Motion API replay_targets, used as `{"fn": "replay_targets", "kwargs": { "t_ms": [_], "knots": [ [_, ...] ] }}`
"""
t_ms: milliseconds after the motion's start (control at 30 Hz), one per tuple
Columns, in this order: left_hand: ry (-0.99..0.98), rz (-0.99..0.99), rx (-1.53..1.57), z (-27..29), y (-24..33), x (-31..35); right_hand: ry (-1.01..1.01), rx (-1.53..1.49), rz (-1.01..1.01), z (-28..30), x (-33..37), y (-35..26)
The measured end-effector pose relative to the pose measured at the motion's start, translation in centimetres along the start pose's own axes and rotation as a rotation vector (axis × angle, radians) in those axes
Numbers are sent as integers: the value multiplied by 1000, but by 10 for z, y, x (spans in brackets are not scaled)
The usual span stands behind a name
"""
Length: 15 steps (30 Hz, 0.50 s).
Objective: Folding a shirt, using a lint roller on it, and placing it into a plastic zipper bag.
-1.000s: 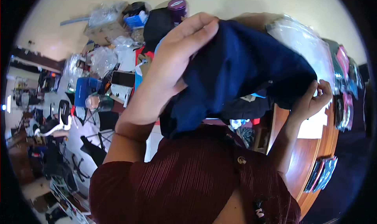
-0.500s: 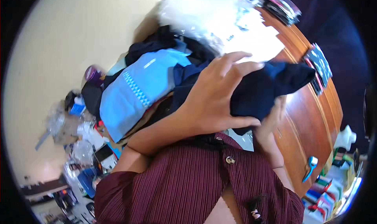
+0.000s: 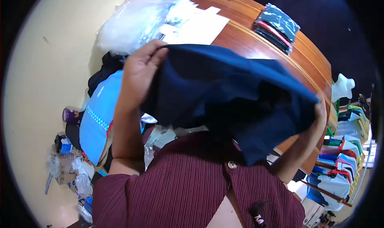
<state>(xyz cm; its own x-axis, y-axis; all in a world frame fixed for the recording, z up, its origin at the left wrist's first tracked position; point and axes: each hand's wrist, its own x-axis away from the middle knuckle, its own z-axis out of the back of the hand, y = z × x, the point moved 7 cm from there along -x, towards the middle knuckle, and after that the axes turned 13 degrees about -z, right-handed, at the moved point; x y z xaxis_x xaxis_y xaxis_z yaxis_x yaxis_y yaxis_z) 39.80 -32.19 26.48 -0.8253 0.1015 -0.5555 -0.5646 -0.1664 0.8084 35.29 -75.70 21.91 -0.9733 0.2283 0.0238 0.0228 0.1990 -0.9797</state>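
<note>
A dark navy piece of clothing (image 3: 228, 74) is spread wide in the air before my chest, its kind not clear from the folds. My left hand (image 3: 140, 70) pinches its upper left corner between thumb and fingers. At the opposite end my right hand (image 3: 319, 112) grips the edge, slightly blurred and partly behind the cloth. The upper edge runs taut between both hands, while the lower part hangs in loose folds. To the left of my left forearm lies a light blue garment (image 3: 96, 116) with a patterned band, among darker clothes.
Beyond the cloth is a brown wooden table (image 3: 316, 64). On it lie clear plastic bags (image 3: 132, 26), white paper sheets (image 3: 204, 28) and a stack of bagged garments (image 3: 278, 26). A purple container (image 3: 71, 115) stands at the left. A white mannequin (image 3: 343, 88) and hanging clothes (image 3: 340, 160) are at the right.
The bunched navy garment has been opened out sideways. My left hand has moved left and my right hand right, each holding an end. The view has also shifted.
</note>
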Motion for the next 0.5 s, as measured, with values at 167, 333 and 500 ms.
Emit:
{"fn": "replay_targets", "kwargs": {
  "t_ms": [167, 333, 500],
  "knots": [
    [-138, -277, -437, -31, 57, -24, -500, 1101, 45, 7, 39, -48],
    [-195, -572, -571, -61, 103, -30, -120, 1378, 16, 55, 33, -74],
    [-95, -686, -631, -66, 102, -48, 97, 1438, -6, 131, 49, -84]
  ]
}}
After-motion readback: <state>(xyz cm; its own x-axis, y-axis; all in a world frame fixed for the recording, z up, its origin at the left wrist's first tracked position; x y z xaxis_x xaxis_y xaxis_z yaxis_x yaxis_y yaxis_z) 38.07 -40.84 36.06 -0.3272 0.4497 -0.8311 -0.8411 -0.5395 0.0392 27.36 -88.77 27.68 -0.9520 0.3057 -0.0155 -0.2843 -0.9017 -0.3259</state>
